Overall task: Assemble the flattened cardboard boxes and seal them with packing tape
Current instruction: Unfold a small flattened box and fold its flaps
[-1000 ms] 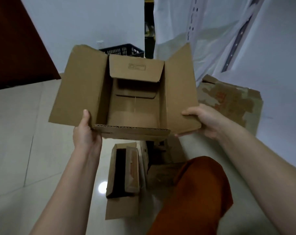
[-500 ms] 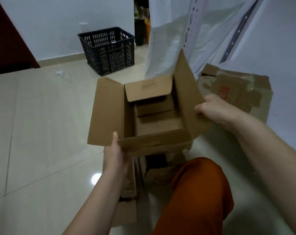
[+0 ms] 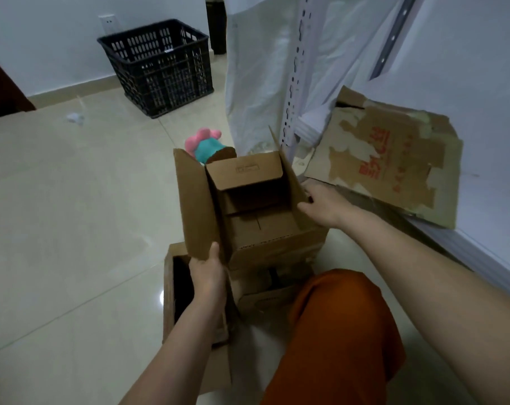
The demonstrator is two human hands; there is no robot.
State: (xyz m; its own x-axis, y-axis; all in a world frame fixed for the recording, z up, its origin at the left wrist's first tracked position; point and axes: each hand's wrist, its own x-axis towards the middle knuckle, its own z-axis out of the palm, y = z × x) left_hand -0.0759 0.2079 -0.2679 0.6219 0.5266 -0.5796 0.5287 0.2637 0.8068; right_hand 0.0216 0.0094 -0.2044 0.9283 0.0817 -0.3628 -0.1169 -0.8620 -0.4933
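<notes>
Tiled floor point(image 3: 72, 214) lies under the box point(image 3: 262, 229); our left hand point(image 3: 207, 273) and right hand point(image 3: 320, 206) grip opposite flaps, keeping it open for folding

Left hand point(image 3: 208, 273): bare forearm reaches up from the near edge, thumb raised against the near-left flap of the open cardboard box point(image 3: 247, 211), fingers hidden behind it. Right hand point(image 3: 320, 204): bare arm comes in from the near right, fingers curled over the right flap's edge, thumb pointing left. An orange-clad knee point(image 3: 341, 325) sits between the arms.
</notes>
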